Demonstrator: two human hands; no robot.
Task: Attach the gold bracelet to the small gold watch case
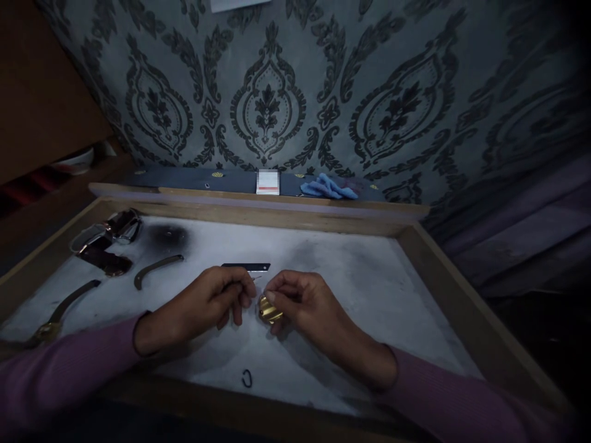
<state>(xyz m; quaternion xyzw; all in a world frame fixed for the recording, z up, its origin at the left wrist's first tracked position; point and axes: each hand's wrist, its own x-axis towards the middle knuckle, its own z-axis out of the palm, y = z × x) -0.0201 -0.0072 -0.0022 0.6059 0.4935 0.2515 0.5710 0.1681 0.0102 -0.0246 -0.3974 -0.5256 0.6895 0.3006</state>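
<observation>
My right hand (302, 298) pinches a small shiny gold watch case (270, 311) between thumb and fingers, just above the white tray floor. Close on its left is my left hand (226, 295), fingers curled down; what they hold, if anything, is hidden. Behind the left hand lies a dark flat blade (249, 267) with a hole at one end. A thin pointed thing shows beside the left fingertips, too small to name. Nearer to me, a small dark open ring (247, 378) rests on the tray.
The shallow wooden-rimmed tray (281, 215) holds watches (99, 252) at left, a loose strap (157, 271) and a gold watch with a strap (48, 331). Past the far rim are a small white box (268, 182) and a blue cloth (327, 186), before a patterned wall.
</observation>
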